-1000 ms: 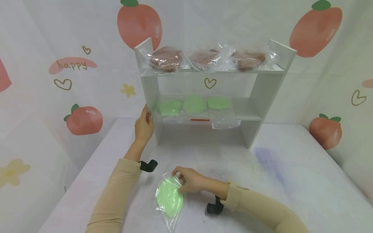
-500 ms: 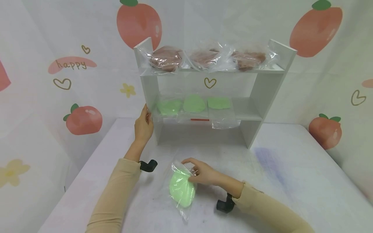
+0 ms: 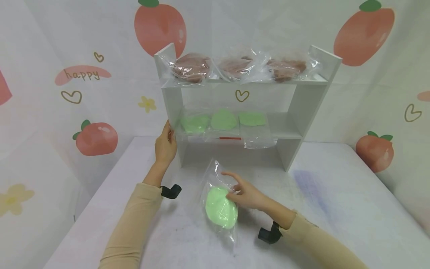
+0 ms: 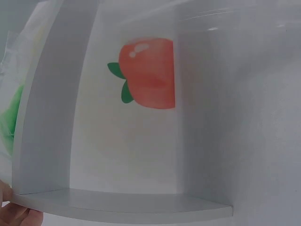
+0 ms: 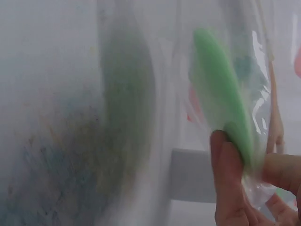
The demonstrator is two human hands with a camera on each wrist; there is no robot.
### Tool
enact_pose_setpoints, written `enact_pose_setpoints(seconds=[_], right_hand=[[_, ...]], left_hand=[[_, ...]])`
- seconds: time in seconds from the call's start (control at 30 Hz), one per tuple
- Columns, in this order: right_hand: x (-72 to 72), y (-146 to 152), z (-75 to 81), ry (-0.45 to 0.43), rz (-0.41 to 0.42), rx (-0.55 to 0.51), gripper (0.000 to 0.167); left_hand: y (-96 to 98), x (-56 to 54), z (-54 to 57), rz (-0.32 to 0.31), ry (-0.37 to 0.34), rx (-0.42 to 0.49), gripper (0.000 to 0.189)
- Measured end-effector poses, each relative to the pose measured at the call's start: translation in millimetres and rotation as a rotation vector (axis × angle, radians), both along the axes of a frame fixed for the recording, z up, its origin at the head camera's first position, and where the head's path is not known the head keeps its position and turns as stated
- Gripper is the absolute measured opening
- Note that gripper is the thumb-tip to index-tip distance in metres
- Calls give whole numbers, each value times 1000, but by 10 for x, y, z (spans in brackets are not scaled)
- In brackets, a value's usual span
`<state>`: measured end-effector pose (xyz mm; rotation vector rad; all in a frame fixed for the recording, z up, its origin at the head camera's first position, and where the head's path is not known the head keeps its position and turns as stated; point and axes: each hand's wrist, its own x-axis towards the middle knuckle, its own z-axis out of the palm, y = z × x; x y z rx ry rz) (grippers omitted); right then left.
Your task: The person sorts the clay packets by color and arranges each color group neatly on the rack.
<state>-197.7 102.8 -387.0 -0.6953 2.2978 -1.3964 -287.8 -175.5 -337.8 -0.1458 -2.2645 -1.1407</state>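
My right hand [image 3: 248, 195] pinches the right edge of a clear plastic bag with a flat, light green, oval piece [image 3: 220, 209] inside. Bag and hand are in front of the white shelf unit [image 3: 295, 108]. In the right wrist view the green piece [image 5: 218, 80] appears edge-on, with the thumb and fingers on either side of its bagged lower end. At the unit's left side, my left hand [image 3: 165, 147] grips the side panel around middle-shelf height. The left wrist view has only some fingertips [image 4: 21, 215] at the board's corner; the rest of that hand is hidden.
Three bagged green pieces [image 3: 224, 120] lie in a row on the middle shelf, the right bag overhanging its front edge. Three bagged reddish-brown pieces [image 3: 192, 68] lie on the top shelf. The white table [image 3: 332, 209] extends in front, with a peach-printed curtain [image 3: 111, 33] behind.
My right hand has carried the bagged green piece forward and to the right, closer to the shelf unit. My left hand has stayed on the side panel.
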Motion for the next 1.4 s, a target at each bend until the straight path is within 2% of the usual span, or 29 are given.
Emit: enact_pose_setpoints(seconds=[0.23, 0.43, 0.53, 1.03, 1.4], right_hand=[[29, 74, 89, 42, -61, -109, 61], [66, 133, 221, 132, -98, -137, 35], [85, 173, 296, 149, -120, -138, 27], [83, 357, 602, 216, -229, -318, 31], [52, 443, 791, 282, -335, -382, 13]], left_hand=[[-4, -1, -8, 1, -2, -5, 46], [-3, -2, -7, -4, -8, 1, 46], [-2, -5, -7, -2, -13, -1, 46], [3, -3, -9, 5, 12, -15, 45], [-2, -19, -24, 9, 22, -6, 46]])
